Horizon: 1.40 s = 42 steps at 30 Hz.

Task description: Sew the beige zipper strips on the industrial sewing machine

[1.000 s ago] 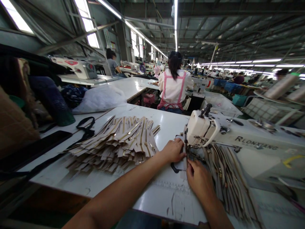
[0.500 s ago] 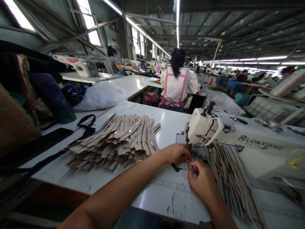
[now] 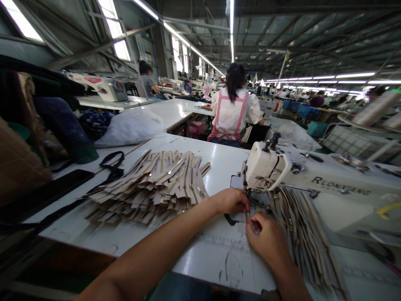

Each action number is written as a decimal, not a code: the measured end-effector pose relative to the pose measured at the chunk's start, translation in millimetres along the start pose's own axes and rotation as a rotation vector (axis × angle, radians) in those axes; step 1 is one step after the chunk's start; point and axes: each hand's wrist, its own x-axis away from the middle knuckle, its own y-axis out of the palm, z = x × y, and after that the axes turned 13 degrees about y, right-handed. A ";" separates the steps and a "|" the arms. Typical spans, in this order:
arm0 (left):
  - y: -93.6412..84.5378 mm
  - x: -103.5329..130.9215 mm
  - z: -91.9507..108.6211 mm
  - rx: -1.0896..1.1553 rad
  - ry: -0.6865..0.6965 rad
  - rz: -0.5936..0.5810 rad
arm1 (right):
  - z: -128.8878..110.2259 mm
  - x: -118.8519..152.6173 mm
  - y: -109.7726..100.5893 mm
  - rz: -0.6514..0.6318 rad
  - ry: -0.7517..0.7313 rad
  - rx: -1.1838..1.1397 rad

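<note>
Probably at fine aligning beside machine [image 3: 261,167], with left hand [image 3: 232,200] and right hand [image 3: 267,235] curled; cannot tell grip's tightness or hold; calls next for steady guiding.

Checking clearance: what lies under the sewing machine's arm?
A bundle of zipper strips runs beneath the sewing machine's arm. The arm hides whatever lies farther back; the strips cover the tabletop.

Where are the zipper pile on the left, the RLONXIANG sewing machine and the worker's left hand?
Zipper pile [image 3: 171,182]: head view, middle of its top layer.
RLONXIANG sewing machine [image 3: 327,173]: head view, arm, just above the lettering.
Left hand [image 3: 231,201]: head view, back of the hand.
</note>
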 end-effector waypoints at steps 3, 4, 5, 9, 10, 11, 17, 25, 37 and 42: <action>-0.1 0.1 -0.9 0.000 0.006 -0.007 | -1.5 -0.3 -3.0 0.010 -0.001 0.032; -0.2 0.2 -1.0 -0.002 0.008 -0.009 | -1.6 -0.5 -3.3 0.014 -0.005 0.031; -0.3 0.3 -0.9 -0.007 0.008 -0.011 | -1.6 -0.7 -3.4 0.017 -0.010 0.028; -1.9 0.5 2.5 -0.034 -0.004 -0.009 | -0.9 -1.6 -2.0 0.018 -0.016 0.012; -2.6 0.4 4.1 -0.043 -0.008 -0.008 | -0.6 -1.8 -1.3 0.016 -0.012 0.010; -3.5 0.3 6.0 -0.054 -0.014 -0.007 | -0.2 -2.0 -0.5 0.013 -0.007 0.008; -9.0 -0.4 15.6 -0.119 -0.075 -0.016 | 4.0 -2.7 5.4 0.000 -0.001 -0.022; -9.9 0.8 14.9 -0.226 -0.110 -0.016 | 2.3 -5.5 9.4 0.025 -0.004 0.056; -10.1 1.8 12.1 -0.331 -0.149 -0.008 | 2.6 -9.0 13.1 0.068 -0.023 0.086; -9.0 5.1 6.4 -0.353 -0.128 0.024 | 4.0 -7.4 13.8 0.080 -0.002 0.087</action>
